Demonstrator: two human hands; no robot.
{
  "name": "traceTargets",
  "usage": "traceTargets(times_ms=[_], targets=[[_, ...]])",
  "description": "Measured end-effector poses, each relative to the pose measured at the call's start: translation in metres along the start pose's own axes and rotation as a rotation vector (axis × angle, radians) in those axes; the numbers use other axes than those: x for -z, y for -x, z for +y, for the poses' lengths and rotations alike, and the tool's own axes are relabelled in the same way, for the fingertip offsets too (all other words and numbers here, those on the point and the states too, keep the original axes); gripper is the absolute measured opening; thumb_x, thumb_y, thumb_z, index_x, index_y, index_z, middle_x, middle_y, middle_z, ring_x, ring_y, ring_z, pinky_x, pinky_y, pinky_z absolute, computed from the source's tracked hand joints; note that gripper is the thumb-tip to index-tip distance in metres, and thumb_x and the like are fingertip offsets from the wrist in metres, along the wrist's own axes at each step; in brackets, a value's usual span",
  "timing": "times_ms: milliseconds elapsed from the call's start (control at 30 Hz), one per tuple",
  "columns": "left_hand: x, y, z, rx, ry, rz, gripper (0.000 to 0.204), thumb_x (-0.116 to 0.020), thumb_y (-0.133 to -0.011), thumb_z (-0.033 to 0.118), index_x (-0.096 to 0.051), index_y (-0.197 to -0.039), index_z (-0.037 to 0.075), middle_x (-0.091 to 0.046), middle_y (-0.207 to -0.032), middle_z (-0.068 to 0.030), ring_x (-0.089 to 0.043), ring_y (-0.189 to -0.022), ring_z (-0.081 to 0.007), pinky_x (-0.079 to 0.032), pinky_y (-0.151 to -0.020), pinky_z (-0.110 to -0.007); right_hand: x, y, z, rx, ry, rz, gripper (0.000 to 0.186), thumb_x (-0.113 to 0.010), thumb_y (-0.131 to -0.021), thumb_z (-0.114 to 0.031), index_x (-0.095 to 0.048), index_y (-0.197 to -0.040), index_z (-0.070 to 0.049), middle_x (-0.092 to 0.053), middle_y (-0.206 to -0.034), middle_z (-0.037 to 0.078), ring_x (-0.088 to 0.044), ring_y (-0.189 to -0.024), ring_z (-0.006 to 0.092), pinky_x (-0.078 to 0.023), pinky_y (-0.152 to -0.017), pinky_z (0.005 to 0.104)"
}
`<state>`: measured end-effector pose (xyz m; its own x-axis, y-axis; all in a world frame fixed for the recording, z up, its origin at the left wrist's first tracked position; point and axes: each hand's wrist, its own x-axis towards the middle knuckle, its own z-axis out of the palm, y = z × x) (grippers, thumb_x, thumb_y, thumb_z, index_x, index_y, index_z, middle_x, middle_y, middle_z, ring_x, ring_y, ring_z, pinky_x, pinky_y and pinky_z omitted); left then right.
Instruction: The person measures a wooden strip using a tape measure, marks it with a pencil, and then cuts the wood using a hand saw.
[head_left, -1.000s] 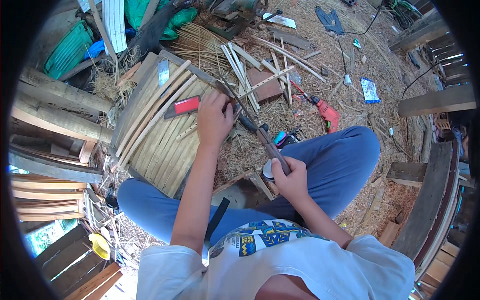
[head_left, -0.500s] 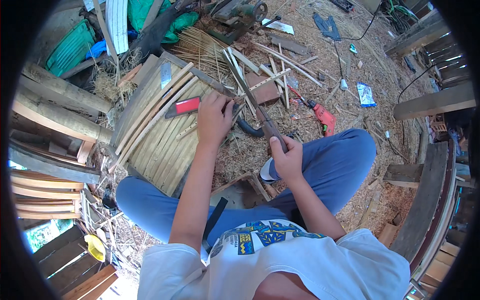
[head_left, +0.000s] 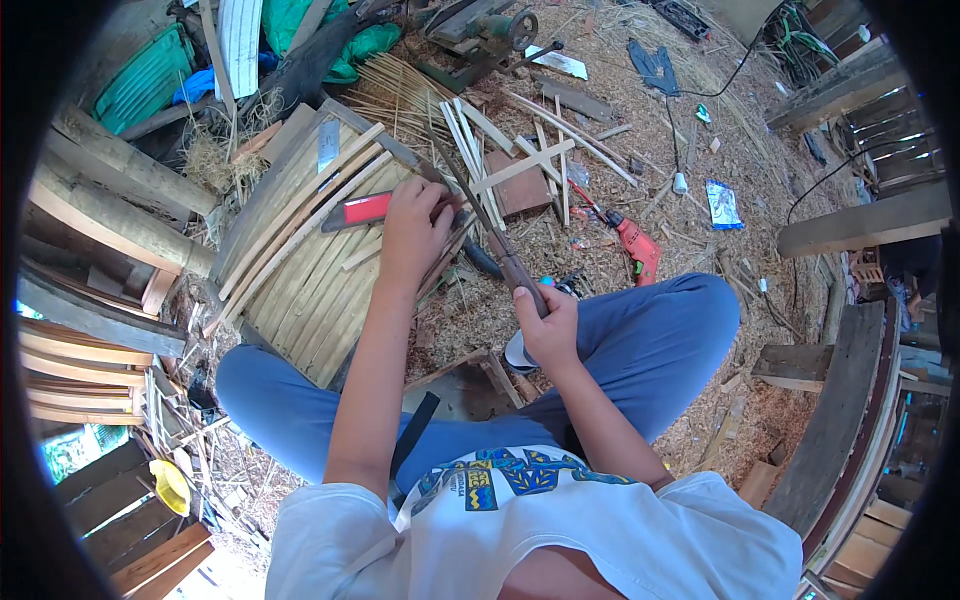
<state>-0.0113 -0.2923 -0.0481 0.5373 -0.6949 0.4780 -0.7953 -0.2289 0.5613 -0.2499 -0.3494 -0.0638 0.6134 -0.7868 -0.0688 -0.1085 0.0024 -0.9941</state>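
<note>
My right hand [head_left: 547, 325] is wrapped round the dark wooden handle [head_left: 520, 276] of a long-bladed knife like a machete. Its blade [head_left: 462, 188] points up and away to the left, crossing a narrow pale wooden strip [head_left: 525, 166]. The fingers of my left hand [head_left: 412, 222] are closed on that strip, which slants up to the right, its plain face showing. Whether the blade touches the strip, I cannot tell. Beside my left hand a red and dark flat tool [head_left: 366, 208] lies on a slatted wooden panel [head_left: 300, 310].
Long curved strips [head_left: 290, 225] and a metal plate [head_left: 328, 145] lie on the panel. Beyond my hands are loose slats [head_left: 465, 140], a brown board [head_left: 520, 185] and a red power drill [head_left: 638, 250] with a cord. Wood shavings cover the ground. Beams [head_left: 860, 220] stand at the right.
The strip in my left hand has turned, so the row of dark marks on it is replaced by a plain face. The knife has shifted slightly left along with the whole view.
</note>
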Motion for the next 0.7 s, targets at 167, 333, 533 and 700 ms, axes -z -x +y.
traceTargets(times_ms=[167, 333, 533, 700], targets=[[-0.0018, 0.0020, -0.0063, -0.009, -0.085, -0.032, 0.015, -0.078, -0.084, 0.010, -0.068, -0.093, 0.002, -0.060, -0.095, -0.0137, -0.060, -0.099, -0.0366, -0.050, -0.088, -0.048, -0.0027, -0.0019, 0.0024, -0.017, -0.005, -0.017, 0.033, -0.069, -0.103, -0.022, -0.064, -0.077, -0.002, -0.044, -0.060, -0.009, -0.037, -0.057, 0.0021, -0.028, -0.051, 0.0295], [-0.0024, 0.0035, -0.0065, -0.003, -0.064, -0.032, 0.015, -0.078, -0.085, 0.009, -0.069, -0.096, 0.003, -0.062, -0.096, -0.0143, -0.060, -0.098, -0.0376, -0.049, -0.087, -0.048, -0.0011, -0.0032, 0.0035, -0.026, 0.001, -0.019, 0.033, -0.069, -0.103, -0.021, -0.065, -0.077, -0.001, -0.045, -0.060, -0.009, -0.038, -0.057, 0.0017, -0.029, -0.050, 0.0289], [-0.0009, 0.0058, -0.0035, 0.024, -0.077, -0.028, 0.016, -0.077, -0.086, 0.009, -0.071, -0.099, 0.001, -0.063, -0.097, -0.0139, -0.061, -0.100, -0.0369, -0.050, -0.089, -0.048, 0.0003, -0.0016, 0.0018, -0.033, -0.009, -0.032, 0.032, -0.068, -0.103, -0.020, -0.065, -0.076, -0.001, -0.047, -0.061, -0.009, -0.039, -0.057, 0.0010, -0.030, -0.050, 0.0279], [-0.0004, 0.0065, -0.0026, 0.018, -0.071, -0.050, 0.018, -0.076, -0.087, 0.008, -0.072, -0.103, 0.001, -0.064, -0.100, -0.0141, -0.062, -0.101, -0.0365, -0.051, -0.090, -0.047, 0.0005, 0.0004, 0.0016, -0.041, -0.003, -0.025, 0.033, -0.068, -0.102, -0.020, -0.065, -0.076, -0.001, -0.048, -0.060, -0.009, -0.040, -0.057, 0.0011, -0.030, -0.050, 0.0279]])
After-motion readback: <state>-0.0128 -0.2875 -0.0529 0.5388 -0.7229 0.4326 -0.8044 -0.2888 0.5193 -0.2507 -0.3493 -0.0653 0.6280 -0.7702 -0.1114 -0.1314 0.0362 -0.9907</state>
